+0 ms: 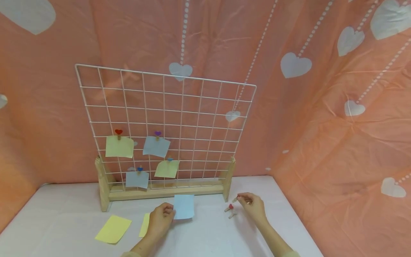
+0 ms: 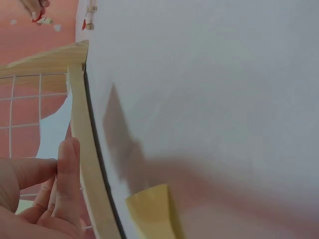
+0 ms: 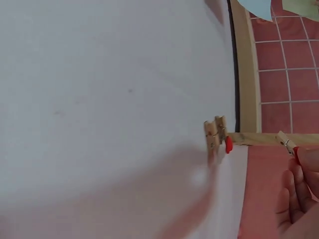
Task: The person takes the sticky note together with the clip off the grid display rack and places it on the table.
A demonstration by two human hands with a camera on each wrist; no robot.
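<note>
Holding a blue note by its left edge, we pinch it between the thumb and fingers of the left hand; it is in front of the stand and looks lifted, for the left wrist view shows a shadow on the table beside it. Our right hand pinches a peg with a bit of red at its end, near the stand's right foot and well apart from the note. Judging by the grid, we seem a little past halfway: four notes hang there, an upper yellow note under a red heart peg, an upper blue note under a purple one, a lower yellow note under a light blue one and a lower blue note under a darker blue one. What appears left is the note in our hand, not yet clipped, plus two loose yellow notes on the table, one partly hidden by our left hand. Two loose pegs lie close together by the right hand, one with a red heart, the other's trim too small to tell. Counting the held pair, three notes and three pegs remain in view, so we judge the supplies to match.
</note>
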